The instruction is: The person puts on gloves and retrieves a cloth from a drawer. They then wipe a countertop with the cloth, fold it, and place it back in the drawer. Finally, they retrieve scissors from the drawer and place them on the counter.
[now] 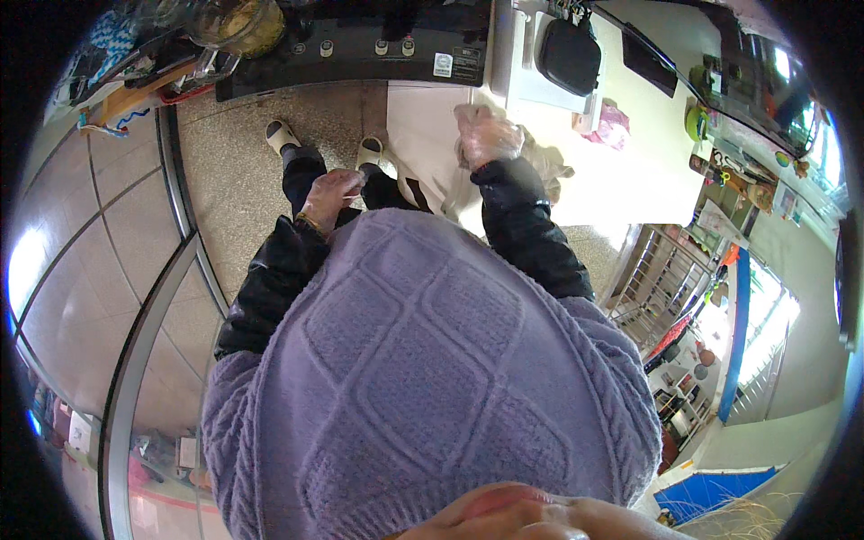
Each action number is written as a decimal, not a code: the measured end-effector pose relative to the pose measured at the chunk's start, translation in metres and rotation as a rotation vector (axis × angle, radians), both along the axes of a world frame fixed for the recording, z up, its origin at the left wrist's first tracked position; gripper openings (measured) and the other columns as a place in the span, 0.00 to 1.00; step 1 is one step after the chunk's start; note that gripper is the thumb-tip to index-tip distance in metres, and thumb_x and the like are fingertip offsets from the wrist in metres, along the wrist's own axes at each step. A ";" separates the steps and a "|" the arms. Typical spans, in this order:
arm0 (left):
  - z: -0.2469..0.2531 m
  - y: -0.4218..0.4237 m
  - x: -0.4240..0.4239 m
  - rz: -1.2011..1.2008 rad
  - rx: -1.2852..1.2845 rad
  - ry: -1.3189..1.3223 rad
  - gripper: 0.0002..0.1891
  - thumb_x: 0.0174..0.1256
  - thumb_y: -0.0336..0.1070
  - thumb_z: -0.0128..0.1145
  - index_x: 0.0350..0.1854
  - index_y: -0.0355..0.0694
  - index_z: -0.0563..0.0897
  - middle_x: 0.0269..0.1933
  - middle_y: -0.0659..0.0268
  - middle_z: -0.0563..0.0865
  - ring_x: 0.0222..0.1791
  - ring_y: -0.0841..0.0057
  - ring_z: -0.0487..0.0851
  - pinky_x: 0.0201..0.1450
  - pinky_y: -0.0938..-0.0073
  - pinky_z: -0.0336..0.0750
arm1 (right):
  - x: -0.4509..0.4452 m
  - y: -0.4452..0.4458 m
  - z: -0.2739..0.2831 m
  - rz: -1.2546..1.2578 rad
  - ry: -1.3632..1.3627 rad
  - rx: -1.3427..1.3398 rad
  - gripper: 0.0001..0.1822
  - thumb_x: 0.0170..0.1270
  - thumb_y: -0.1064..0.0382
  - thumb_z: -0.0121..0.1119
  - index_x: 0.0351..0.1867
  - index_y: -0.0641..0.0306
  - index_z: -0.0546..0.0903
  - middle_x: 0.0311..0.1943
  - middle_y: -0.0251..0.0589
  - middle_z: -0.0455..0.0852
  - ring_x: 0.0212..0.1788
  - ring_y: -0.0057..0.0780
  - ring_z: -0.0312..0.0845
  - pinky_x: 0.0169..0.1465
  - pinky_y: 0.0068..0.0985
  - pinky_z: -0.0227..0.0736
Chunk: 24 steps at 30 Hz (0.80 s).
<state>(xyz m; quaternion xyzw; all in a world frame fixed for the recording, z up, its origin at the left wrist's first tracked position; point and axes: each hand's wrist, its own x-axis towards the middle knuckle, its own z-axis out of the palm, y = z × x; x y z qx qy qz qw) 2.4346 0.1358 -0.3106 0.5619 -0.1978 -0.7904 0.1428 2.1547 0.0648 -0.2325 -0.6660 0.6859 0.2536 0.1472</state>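
Observation:
Both hands wear clear plastic gloves, with black sleeve covers over the forearms. My left hand is low at the front of the purple knitted sweater, its fingers curled; whether it holds anything does not show. Farther forward and to the right, my right hand is at a crumpled greyish cloth or garment, which lies against the side of the white surface. The fingers are bunched and blurred by the glove, so its grip is unclear.
A black stove front with knobs runs along the top. A glass bowl stands at upper left. A black case and pink plastic bag are at upper right. A metal-framed sliding door stands left.

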 end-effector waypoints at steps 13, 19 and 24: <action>0.051 -0.044 -0.103 -0.311 -0.546 0.094 0.18 0.66 0.44 0.54 0.48 0.34 0.79 0.42 0.65 0.83 0.42 0.81 0.79 0.49 0.79 0.71 | -0.019 0.042 0.005 -0.365 -0.839 0.057 0.12 0.61 0.58 0.51 0.40 0.63 0.76 0.42 0.44 0.81 0.45 0.41 0.78 0.44 0.33 0.74; 0.067 -0.050 -0.133 -0.341 -0.425 0.210 0.17 0.62 0.43 0.60 0.42 0.33 0.78 0.38 0.64 0.82 0.40 0.79 0.78 0.44 0.78 0.72 | -0.004 0.051 0.041 -0.918 -1.231 0.040 0.22 0.71 0.49 0.39 0.52 0.63 0.75 0.47 0.42 0.81 0.43 0.33 0.78 0.45 0.30 0.74; 0.055 -0.045 -0.144 -0.247 -0.388 0.434 0.09 0.64 0.38 0.57 0.35 0.36 0.77 0.34 0.69 0.79 0.37 0.83 0.77 0.44 0.79 0.71 | -0.017 0.057 0.045 -1.036 -1.414 -0.112 0.13 0.69 0.56 0.48 0.43 0.64 0.76 0.37 0.39 0.81 0.37 0.26 0.76 0.39 0.25 0.73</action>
